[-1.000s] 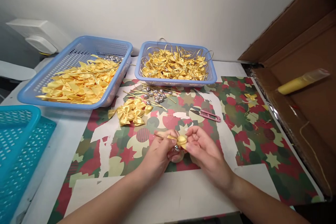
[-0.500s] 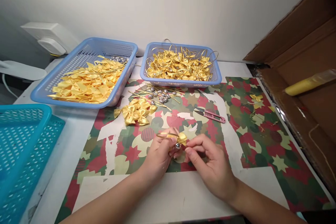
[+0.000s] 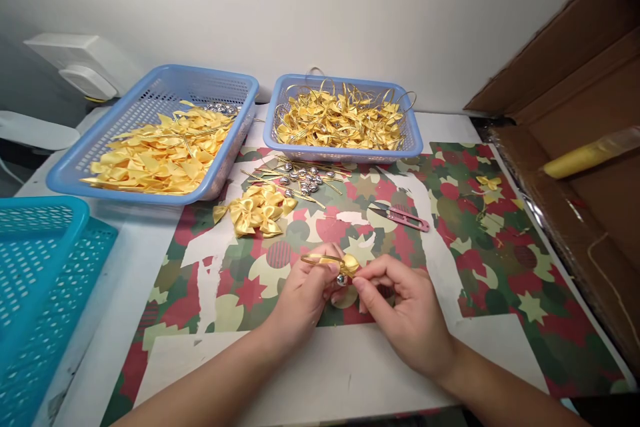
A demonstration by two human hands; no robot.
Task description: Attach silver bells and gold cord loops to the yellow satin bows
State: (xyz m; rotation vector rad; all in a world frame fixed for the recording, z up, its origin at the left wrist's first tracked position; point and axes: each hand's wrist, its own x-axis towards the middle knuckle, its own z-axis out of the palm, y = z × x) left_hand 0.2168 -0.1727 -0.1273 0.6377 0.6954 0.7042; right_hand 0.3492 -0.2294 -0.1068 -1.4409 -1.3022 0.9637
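Between the thumb and fingers of my left hand [image 3: 307, 293] is a yellow satin bow [image 3: 351, 263]. A gold cord loop [image 3: 313, 257] arches from it over the hand, and a small silver bell [image 3: 341, 279] hangs at the bow's lower side. My right hand [image 3: 403, 310] pinches at the bow's right end, thumb against forefinger; what exactly lies in that pinch is too small to make out. Beyond my hands lie a heap of yellow bows [image 3: 257, 211], several loose silver bells [image 3: 307, 181] among gold cords [image 3: 315, 199], and pink-handled thread snips [image 3: 401, 217].
Two blue baskets stand at the back: the left basket [image 3: 120, 195] holds bows and bells, the right basket [image 3: 345, 155] bows with cord loops. A teal basket [image 3: 75, 233] is at the left edge. Cardboard [image 3: 565, 80] walls the right side. One bow [image 3: 489, 183] lies far right.
My right thumb and forefinger have come closer to the bow and now pinch at its right end. The left hand keeps its hold; the camera view has shifted slightly.
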